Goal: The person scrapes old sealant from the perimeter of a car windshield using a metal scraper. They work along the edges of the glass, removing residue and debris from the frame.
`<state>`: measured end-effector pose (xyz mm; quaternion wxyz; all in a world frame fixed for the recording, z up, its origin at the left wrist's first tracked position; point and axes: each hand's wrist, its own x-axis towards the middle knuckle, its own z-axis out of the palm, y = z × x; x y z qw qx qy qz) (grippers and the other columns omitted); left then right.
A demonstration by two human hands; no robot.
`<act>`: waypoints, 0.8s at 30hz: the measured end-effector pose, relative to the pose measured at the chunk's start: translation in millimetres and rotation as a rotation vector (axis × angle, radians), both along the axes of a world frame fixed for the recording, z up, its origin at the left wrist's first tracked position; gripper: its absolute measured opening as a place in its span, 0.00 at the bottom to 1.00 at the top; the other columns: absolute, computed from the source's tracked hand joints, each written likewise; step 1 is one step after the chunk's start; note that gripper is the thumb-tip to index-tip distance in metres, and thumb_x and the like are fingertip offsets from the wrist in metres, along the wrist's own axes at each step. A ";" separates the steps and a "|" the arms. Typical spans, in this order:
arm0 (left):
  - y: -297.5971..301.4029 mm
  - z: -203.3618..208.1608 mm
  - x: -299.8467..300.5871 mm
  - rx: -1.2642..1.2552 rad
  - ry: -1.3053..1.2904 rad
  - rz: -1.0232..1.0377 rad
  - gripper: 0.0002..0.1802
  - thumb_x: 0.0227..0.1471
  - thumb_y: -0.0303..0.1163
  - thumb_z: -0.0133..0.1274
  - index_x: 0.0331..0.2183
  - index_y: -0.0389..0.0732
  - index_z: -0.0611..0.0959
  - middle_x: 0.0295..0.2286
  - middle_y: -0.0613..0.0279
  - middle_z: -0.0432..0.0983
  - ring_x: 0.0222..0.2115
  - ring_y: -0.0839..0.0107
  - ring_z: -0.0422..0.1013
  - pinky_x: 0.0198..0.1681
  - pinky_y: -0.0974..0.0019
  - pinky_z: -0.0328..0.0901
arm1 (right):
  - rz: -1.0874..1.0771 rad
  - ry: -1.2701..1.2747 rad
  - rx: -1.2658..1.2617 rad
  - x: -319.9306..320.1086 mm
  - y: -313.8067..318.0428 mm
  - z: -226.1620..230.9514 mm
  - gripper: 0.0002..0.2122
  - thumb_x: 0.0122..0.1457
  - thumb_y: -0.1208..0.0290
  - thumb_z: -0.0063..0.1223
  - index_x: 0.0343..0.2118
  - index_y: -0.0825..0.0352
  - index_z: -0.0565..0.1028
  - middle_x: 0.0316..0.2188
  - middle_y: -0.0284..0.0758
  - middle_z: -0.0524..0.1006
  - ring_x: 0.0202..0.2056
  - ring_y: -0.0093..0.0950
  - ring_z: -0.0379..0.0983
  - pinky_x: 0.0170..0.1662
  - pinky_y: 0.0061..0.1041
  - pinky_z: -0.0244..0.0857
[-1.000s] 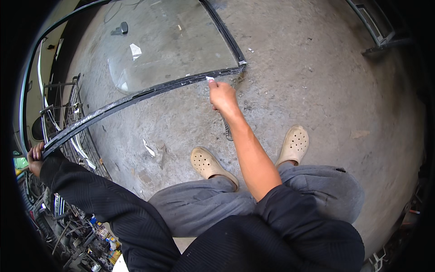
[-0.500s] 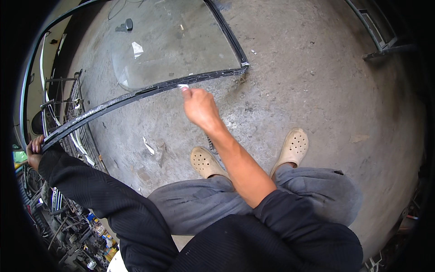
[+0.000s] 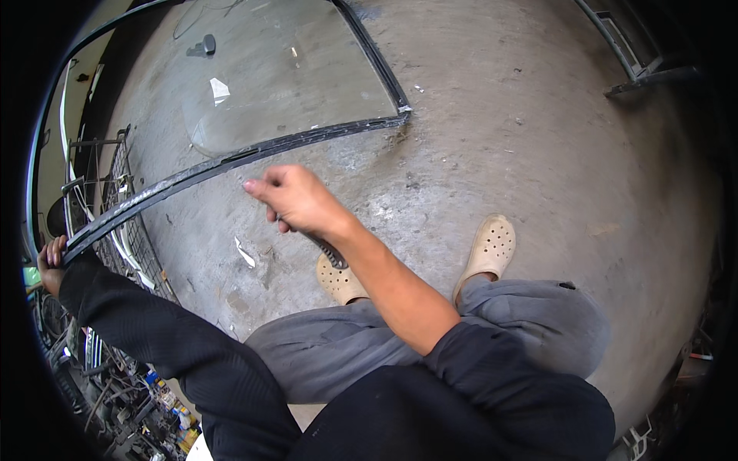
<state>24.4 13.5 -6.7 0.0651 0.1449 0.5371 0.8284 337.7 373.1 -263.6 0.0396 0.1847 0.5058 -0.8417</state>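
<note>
At the far left, my left hand (image 3: 52, 265) grips the end of the long black edge of a framed glass pane (image 3: 307, 77), with its fingers wrapped over the rim. The pane is clear with rounded inner corners, and the floor shows through it. My right hand (image 3: 296, 201) is closed in the air just this side of the black frame edge (image 3: 269, 150), not touching it. A dark ridged handle (image 3: 330, 252) sticks out from beneath this hand towards the wrist. The rest of what it holds is hidden by the fingers.
Concrete floor (image 3: 492, 169) lies beneath, with white scraps (image 3: 244, 252) on it. A wire rack (image 3: 115, 180) stands left, above a pile of parts and tools (image 3: 138, 399). A metal frame (image 3: 626, 61) stands upper right. My clogs (image 3: 488, 246) are below.
My right hand has come away from the frame edge and moved left and towards me. A white bit at its thumb tip no longer shows. My left hand keeps its hold.
</note>
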 end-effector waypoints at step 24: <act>-6.2 -5.9 -2.9 0.005 -0.054 0.186 0.16 0.43 0.24 0.44 0.14 0.47 0.56 0.12 0.68 0.51 0.17 0.74 0.53 0.32 0.69 0.55 | -0.438 -0.132 0.831 7.2 14.5 -106.0 0.35 0.48 0.91 0.36 0.62 0.61 0.51 0.60 0.45 0.55 0.17 0.20 0.66 0.17 0.14 0.66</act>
